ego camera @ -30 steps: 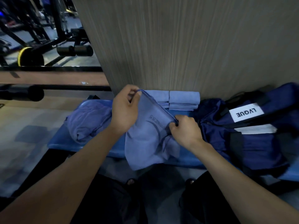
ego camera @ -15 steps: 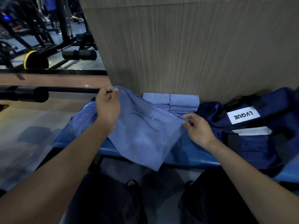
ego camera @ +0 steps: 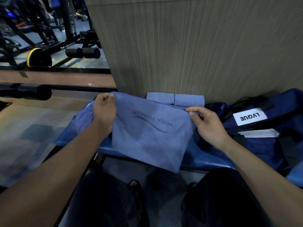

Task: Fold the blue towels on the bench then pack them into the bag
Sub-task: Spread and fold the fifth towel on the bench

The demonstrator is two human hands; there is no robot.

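- Blue towel [ego camera: 147,138] stretched over the bench [ego camera: 205,161], left of the bag [ego camera: 262,145].
- Pinched at its far corners by left hand [ego camera: 104,112] and right hand [ego camera: 208,123].
- Could slip from either pinch, dropping the hanging near edge to the floor.

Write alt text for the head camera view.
Both hands, the left hand and right hand, pinch the top corners of a blue towel held over a blue bench. Folded towels sit behind it against the wall; a navy bag lies right.
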